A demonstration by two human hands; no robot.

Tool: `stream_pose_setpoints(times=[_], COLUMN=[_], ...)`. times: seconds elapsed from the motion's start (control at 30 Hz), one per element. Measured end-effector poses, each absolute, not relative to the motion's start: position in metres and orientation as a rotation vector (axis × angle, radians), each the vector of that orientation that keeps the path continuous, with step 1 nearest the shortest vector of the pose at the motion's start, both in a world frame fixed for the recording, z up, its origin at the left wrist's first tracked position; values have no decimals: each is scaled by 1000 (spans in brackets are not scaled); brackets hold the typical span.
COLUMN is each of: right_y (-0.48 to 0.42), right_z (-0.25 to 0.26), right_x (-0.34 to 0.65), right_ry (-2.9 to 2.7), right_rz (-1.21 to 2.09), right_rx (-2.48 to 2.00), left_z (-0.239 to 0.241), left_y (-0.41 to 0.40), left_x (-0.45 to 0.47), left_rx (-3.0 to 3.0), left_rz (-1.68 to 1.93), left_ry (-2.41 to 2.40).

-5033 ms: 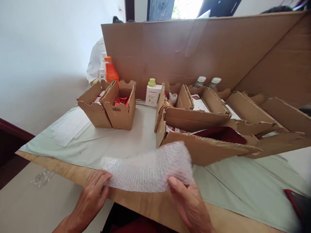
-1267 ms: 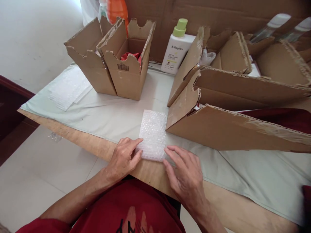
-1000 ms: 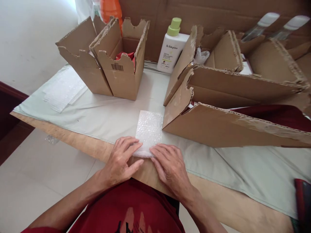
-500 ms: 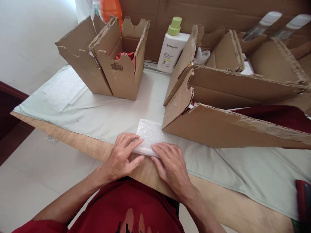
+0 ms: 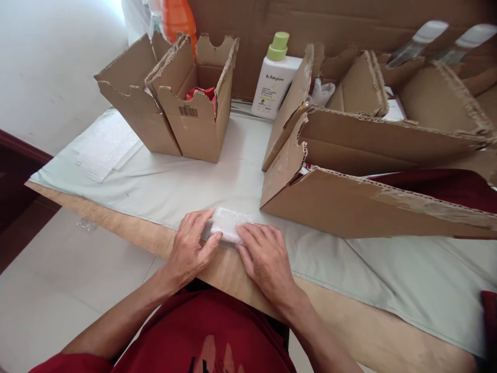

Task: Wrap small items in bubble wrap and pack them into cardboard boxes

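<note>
A small folded bundle of bubble wrap [image 5: 228, 224] lies at the front edge of the cloth-covered table, between my two hands. My left hand [image 5: 192, 242] grips its left end, fingers at the far side and thumb at the near edge. Over the right end, the fingers of my right hand [image 5: 267, 254] press down while the thumb rests along the near side. Whether anything is wrapped inside cannot be seen.
Two tall cardboard boxes [image 5: 200, 127] stand at the back left beside flat bubble wrap sheets [image 5: 106, 142]. A white detergent bottle [image 5: 272, 85] is behind. Larger cardboard boxes [image 5: 349, 207] fill the right, with clear bottles [image 5: 421, 39] beyond. Wooden table edge [image 5: 155, 235] runs in front.
The bubble wrap's far flap, which lay spread out beyond my fingers, is now rolled into a shorter bundle. Both hands have shifted slightly left, still on it.
</note>
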State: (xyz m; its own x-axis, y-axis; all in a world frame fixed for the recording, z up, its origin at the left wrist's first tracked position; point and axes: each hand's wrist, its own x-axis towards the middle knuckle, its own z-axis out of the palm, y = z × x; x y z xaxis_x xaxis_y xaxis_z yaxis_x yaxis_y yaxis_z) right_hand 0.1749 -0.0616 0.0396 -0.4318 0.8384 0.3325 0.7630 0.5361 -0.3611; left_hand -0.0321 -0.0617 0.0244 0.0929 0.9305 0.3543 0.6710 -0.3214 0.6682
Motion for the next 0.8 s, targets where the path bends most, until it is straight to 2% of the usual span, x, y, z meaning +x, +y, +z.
stream_pose_setpoints(times=[0.17, 0.3, 0.43, 0.63, 0.8], right_y=[-64, -84, -96, -106, -107], right_z=[41, 43, 51, 74, 87], right_x=[175, 173, 191, 220, 245], right_ry=[-1873, -1735, -1803, -1752, -1778], right_rz=[613, 875, 815, 1120, 1126], right_rx=[-1392, -1351, -1357, -1315, -1390], left_z=[29, 36, 42, 36, 66], left_y=[-92, -95, -93, -96, -79], left_x=[-25, -3, 3, 13, 25], left_rx=[1378, 1235, 1549, 2056, 2321], left_rz=[1108, 1016, 909, 859, 761], left_ry=[1412, 1220, 1245, 985, 865])
